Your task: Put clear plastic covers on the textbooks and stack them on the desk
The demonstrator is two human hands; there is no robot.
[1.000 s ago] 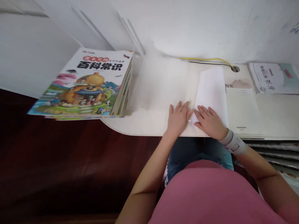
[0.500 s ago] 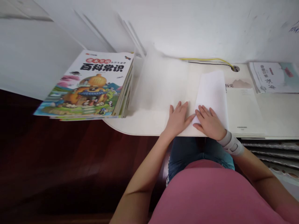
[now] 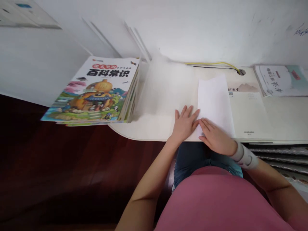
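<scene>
Evidently smoothing is the step in hand: the white paper (image 3: 214, 99) lies on the bench (image 3: 288, 120), overlapping the left part of a pale book (image 3: 251, 112), and the next move, I'd judge, calls for steady pressure along its left edge. The right hand (image 3: 218, 137) rests on its near left corner, fingers together, gripping nothing. Beside it, the left hand (image 3: 184, 126) lies flat, fingers spread wide.

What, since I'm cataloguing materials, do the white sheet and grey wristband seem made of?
White sheet: probably matte paper; it looks thin, with straight edges and no glare. Grey wristband: perhaps dull fabric; it wraps closely around the wrist, but blur hides any weave.
</scene>
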